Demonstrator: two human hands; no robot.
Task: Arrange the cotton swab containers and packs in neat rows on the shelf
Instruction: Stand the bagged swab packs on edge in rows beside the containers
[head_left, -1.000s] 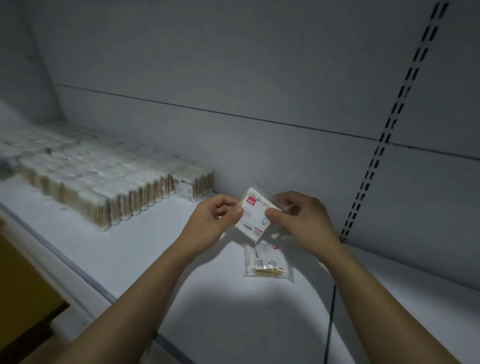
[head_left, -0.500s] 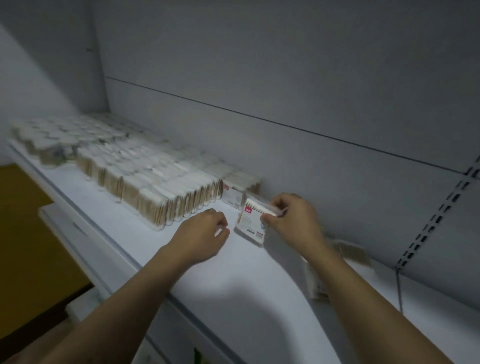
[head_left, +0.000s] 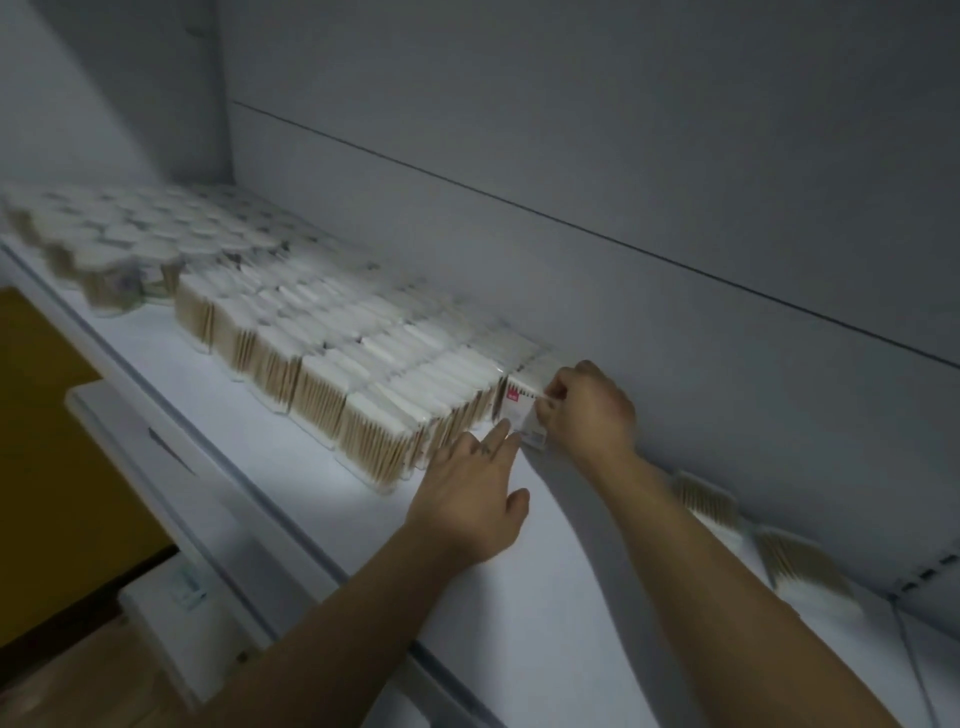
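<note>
My right hand (head_left: 587, 410) pinches the top of a flat cotton swab pack (head_left: 521, 415) with a red and white label, standing it upright at the right end of the rows of swab packs (head_left: 363, 384) on the white shelf (head_left: 519, 597). My left hand (head_left: 472, 493) lies open, palm down, with its fingertips touching the lower edge of that pack. Round swab containers (head_left: 109, 260) fill the far left of the shelf, blurred. Two loose packs (head_left: 706, 501) (head_left: 800, 566) lie flat behind my right forearm.
The grey back panel (head_left: 623, 156) rises right behind the rows. A slotted upright (head_left: 930, 574) sits at the far right. Below the shelf's front edge are a lower white ledge (head_left: 156, 447) and a yellow-brown surface (head_left: 47, 415).
My right hand has carried the pack left and stood it against the end of the rows. My left hand let go of it and now touches it with flat fingers. The view swung left.
</note>
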